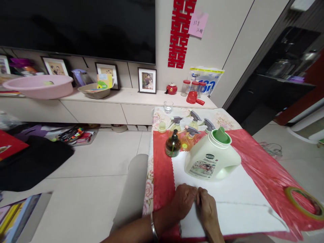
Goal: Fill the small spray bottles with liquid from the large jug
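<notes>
My left hand (pixel 183 200) and my right hand (pixel 207 207) rest side by side on a white sheet (pixel 240 199) near the table's front edge. Both hands have their fingers curled under and pressed on the sheet's surface, thumbs touching. A silver bangle sits on my left wrist. Just beyond the hands stands a big white detergent jug (pixel 211 158) with a green cap. Behind the jug are several small spray bottles (pixel 189 135) and a dark pump bottle (pixel 173 144).
The table carries a red plastic cover (pixel 265 165) over a flowered cloth. A roll of green tape (pixel 303 202) lies at the right edge. A glass (pixel 168 107) stands at the far end. A low cabinet (pixel 101 111) with photo frames, a pink basin (pixel 40 86) and jars runs along the wall.
</notes>
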Demonstrator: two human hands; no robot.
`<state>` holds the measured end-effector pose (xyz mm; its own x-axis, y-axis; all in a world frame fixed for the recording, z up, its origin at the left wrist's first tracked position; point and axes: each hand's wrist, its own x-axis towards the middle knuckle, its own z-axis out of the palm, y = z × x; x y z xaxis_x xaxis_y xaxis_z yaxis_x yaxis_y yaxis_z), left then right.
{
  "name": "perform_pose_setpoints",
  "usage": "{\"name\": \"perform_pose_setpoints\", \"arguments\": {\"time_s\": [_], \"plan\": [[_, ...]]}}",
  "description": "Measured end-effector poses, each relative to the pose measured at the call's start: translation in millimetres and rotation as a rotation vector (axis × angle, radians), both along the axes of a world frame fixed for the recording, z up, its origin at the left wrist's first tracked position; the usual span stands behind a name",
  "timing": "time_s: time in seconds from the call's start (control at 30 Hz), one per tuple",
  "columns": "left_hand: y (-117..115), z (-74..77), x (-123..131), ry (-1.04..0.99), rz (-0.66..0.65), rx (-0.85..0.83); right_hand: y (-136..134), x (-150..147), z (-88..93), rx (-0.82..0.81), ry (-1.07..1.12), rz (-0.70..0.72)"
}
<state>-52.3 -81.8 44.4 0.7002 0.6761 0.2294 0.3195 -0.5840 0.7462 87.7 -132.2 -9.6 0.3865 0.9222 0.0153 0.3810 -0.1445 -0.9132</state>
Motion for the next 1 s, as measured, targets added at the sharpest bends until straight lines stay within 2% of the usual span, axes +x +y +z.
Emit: {"name": "perform_pose_setpoints", "arguments": {"time_s": [0.27, 0.37, 0.53, 0.63, 0.7, 0.8, 0.9, 1.0], "plan": [[-1, -26.3, 1, 0.034, -0.020, 0.198, -1, 0, -0.5, -0.007, 0.007, -0.002], [0, -22.2, 4, 0.024, 0.006, 0.050, -1, 0, -0.4, -0.006, 0.010, -0.004], [1, -3.7, 2, -0.137, 0.026, -0.321, 0, 1, -0.6, -0.007, 0.017, 0.003], [8, -2.0, -2, -0.264, 0.140, -0.380, -1, 1, -0.7, -0.015, 0.018, -0.001], [22, -5.9, -4, -0.414, 0.325, -0.276, -1, 1, -0.8, -0.017, 0.016, -0.005], [58, -13.0, -6, -0.609, 0.667, 0.030, -2, 2, -1.5, -0.016, 0.014, 0.001], [101, -15.7, -9, -0.520, 0.770, 0.145, -1, 2, -2.0, -0.012, 0.012, 0.008], [132, -16.7, -10, -0.377, 0.762, 0.088, -1, 1, -1.1, -0.010, 0.005, 0.011]]}}
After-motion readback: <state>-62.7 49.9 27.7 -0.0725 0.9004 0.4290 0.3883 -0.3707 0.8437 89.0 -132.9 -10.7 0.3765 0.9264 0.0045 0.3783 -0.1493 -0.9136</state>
